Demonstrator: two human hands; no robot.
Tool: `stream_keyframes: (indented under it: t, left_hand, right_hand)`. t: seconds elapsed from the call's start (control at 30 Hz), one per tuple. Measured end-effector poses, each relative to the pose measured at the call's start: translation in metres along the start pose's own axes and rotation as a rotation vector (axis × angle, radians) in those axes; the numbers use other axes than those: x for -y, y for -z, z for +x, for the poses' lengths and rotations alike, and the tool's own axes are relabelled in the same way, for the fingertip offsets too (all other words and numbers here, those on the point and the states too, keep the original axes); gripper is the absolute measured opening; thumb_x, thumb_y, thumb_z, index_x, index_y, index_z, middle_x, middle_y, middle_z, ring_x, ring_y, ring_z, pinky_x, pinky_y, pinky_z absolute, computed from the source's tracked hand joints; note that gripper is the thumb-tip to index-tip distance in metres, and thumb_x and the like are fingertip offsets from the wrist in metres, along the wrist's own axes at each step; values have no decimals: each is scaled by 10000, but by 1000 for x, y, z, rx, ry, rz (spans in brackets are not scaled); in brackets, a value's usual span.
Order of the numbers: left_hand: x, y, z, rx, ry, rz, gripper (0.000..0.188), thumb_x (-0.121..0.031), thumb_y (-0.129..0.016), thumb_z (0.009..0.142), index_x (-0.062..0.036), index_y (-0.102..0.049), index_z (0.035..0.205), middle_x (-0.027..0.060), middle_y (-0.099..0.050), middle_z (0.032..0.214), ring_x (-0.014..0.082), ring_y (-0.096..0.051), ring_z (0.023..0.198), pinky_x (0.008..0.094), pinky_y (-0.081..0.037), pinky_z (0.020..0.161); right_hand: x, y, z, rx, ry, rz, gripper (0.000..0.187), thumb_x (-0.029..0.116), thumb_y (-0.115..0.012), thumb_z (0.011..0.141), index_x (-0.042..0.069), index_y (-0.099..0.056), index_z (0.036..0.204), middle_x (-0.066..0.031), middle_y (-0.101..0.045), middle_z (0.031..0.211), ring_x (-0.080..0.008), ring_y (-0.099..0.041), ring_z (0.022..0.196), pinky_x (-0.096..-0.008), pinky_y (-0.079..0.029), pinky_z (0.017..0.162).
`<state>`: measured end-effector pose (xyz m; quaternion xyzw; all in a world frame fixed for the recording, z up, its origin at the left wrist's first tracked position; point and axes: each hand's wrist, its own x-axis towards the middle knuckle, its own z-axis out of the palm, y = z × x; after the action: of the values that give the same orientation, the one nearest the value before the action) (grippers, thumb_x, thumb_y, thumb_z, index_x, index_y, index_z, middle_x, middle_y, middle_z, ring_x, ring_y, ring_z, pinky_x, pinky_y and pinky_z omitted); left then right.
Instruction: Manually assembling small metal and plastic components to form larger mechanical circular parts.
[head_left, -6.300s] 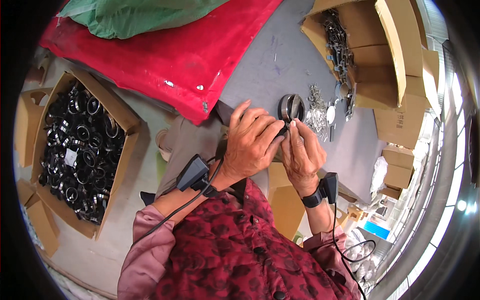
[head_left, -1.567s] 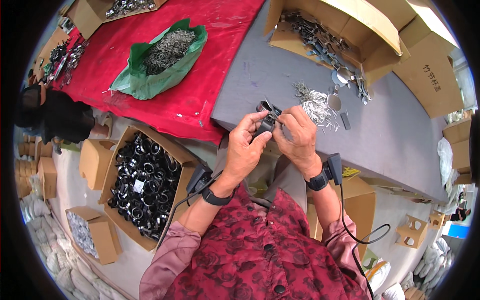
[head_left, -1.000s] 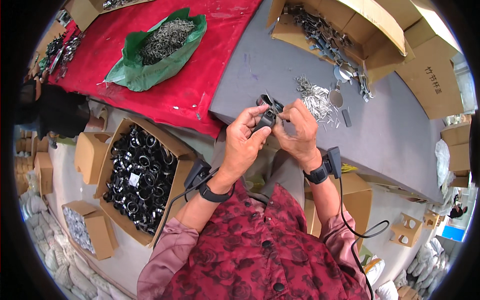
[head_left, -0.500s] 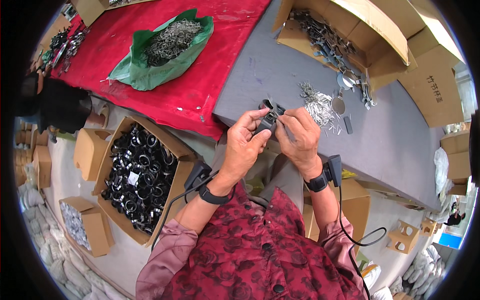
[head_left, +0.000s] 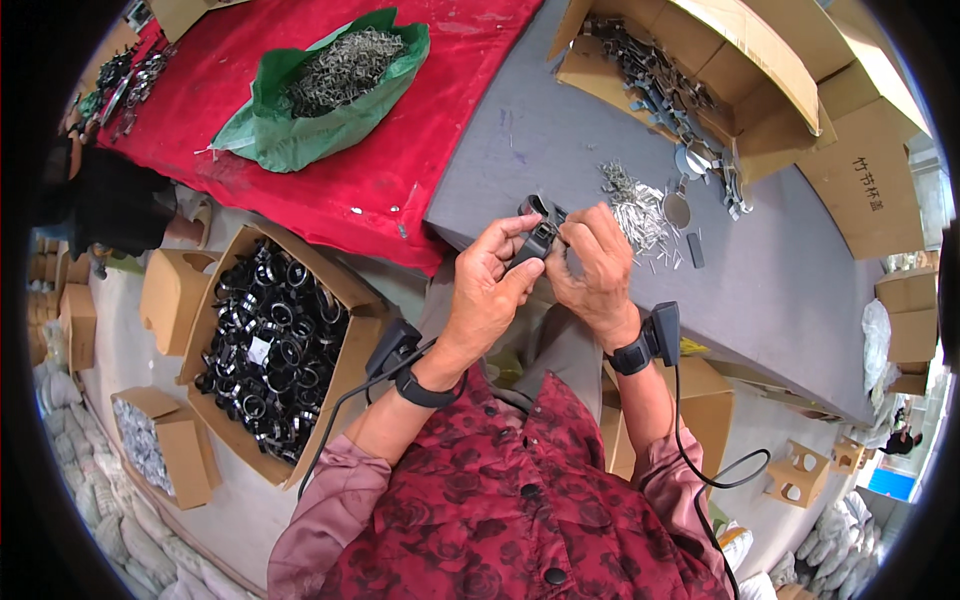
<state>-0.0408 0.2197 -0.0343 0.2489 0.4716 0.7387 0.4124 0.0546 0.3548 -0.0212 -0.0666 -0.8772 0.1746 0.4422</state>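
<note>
black ring part: the black ring part is held up in front of the body by the near edge of the grey worktop; whether it touches the surface i cannot tell.
left hand: the left hand grips the ring part between thumb and fingers, tilted, probably so it stays steady and its fitting faces the other hand.
right hand: the right hand has thumb and fingertips drawn in at the part's right side; whether they pinch something small i cannot tell, as the fingers hide it.
pin heap: a loose pile of small silvery pins lies just beyond the right hand, likely for a short reach.
disc and bar: a round metal disc and a small dark bar lie beside the pins.
open carton: a cardboard box lies with its opening toward the worker, metal pieces spilling out, perhaps for easy picking.
green bag: the green bag of wire pieces sits on red cloth, its mouth spread, presumably for access.
floor box: a carton of black rings stands to the left, below the cloth.
</note>
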Motion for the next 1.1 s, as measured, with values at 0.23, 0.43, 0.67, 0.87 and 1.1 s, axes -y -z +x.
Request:
stream_keyframes:
  t: [0.23,0.43,0.67,0.87,1.1]
  left_hand:
    - [1,2,-1,27,-2,14,469,-12,-663,997,8,-538,1449,31,-680,1031,10,-556,749,158,-419,584]
    - [3,3,-1,36,-14,12,474,-6,-660,993,3,-541,1452,21,-675,1023,4,-530,737,155,-420,590]
    - [-2,-3,-3,9,-10,-5,448,47,-639,964,13,-565,1404,1,-685,966,6,-518,714,185,-421,610]
    - [0,-2,-4,1,-21,27,446,70,-638,953,28,-559,1389,6,-676,963,15,-535,756,191,-444,651]
    - [13,-1,-3,30,-113,148,476,42,-649,964,2,-557,1429,-8,-638,987,6,-512,755,174,-433,635]
  right_hand:
    - [-5,0,-1,29,14,45,241,-117,-675,672,4,-583,858,-131,-562,840,-333,-531,718,-429,-455,627]
    - [-6,2,2,46,36,51,245,-114,-668,659,4,-576,854,-132,-563,845,-332,-534,723,-427,-459,630]
    - [-7,5,1,76,37,55,232,-96,-671,664,6,-570,846,-135,-565,852,-332,-536,724,-428,-460,626]
    - [12,23,1,66,-106,26,286,-50,-742,718,-22,-670,994,-144,-637,934,-326,-617,806,-411,-501,674]
    - [17,26,1,143,-91,-39,322,-43,-760,801,-2,-701,1115,-124,-659,921,-288,-651,747,-390,-519,640]
